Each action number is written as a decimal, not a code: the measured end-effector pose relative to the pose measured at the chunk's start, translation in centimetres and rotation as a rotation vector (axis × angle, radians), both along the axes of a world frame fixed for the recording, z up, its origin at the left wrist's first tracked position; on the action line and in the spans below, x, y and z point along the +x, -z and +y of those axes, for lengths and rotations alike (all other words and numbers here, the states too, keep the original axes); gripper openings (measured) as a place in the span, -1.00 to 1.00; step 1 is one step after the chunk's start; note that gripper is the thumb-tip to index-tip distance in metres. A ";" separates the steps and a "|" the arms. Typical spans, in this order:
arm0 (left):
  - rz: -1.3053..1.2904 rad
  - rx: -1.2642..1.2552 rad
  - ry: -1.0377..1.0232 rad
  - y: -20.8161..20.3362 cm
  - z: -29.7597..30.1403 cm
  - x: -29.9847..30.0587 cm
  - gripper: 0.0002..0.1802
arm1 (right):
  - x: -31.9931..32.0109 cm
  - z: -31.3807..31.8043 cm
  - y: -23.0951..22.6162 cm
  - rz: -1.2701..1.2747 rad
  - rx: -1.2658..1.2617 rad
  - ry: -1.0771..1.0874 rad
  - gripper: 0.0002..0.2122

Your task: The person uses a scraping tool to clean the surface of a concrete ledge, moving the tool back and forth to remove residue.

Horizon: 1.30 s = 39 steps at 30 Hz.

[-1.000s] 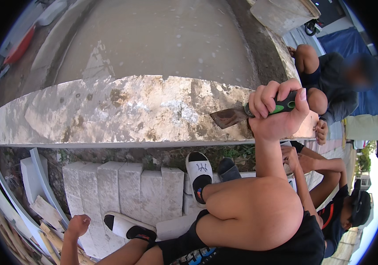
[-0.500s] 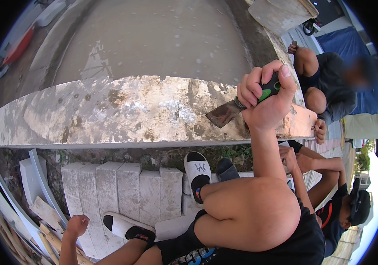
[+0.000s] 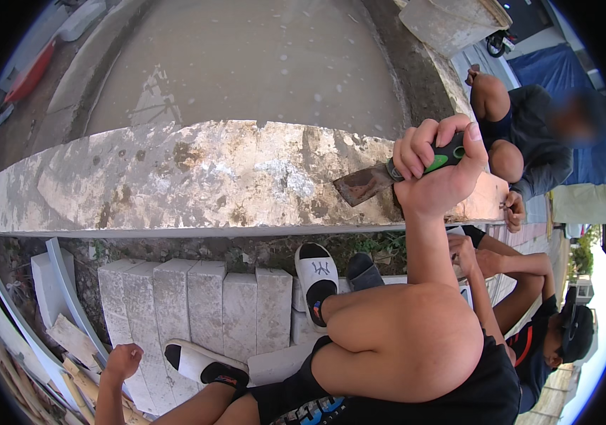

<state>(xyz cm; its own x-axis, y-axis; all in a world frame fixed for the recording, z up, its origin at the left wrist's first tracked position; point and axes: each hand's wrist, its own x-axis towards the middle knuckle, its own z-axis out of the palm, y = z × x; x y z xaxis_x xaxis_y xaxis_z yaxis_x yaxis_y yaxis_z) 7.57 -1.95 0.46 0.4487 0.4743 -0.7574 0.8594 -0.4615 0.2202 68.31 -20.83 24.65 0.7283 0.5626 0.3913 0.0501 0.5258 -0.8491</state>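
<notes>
A scraper (image 3: 367, 184) with a rusty flat blade and a black-and-green handle is gripped in my right hand (image 3: 439, 166). My fingers wrap its handle, and the blade points left over the top of a low concrete wall (image 3: 197, 177). That surface is patchy, with flaking pale paint and dark stains. Whether the blade touches it I cannot tell. Far from the scraper, my left hand (image 3: 124, 360) is curled closed at the lower left, above pale blocks, with nothing visible in it.
Murky water (image 3: 246, 71) lies beyond the wall. Pale blocks (image 3: 204, 304) are lined up underfoot, with boards (image 3: 80, 347) at the left. Two people sit close on the right, one with a hand (image 3: 514, 211) at the wall's end. A large pale tub (image 3: 452, 25) stands at the upper right.
My right hand and the scraper have shifted slightly right and down. My left hand has stayed in place. The upper-right person's raised hand has turned a little.
</notes>
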 end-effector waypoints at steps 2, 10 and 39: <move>-0.023 0.005 -0.001 -0.1 0.0 0.1 -0.81 | 0.0 0.0 0.2 -0.004 0.006 -0.029 -0.66; -0.013 -0.003 -0.010 0.2 -0.1 0.2 -0.82 | 0.5 -0.8 0.6 -0.004 0.079 -0.049 -0.66; 0.021 -0.002 -0.040 -1.4 -0.6 0.7 -0.81 | -0.8 1.5 -0.2 -0.061 -0.044 -0.110 -0.67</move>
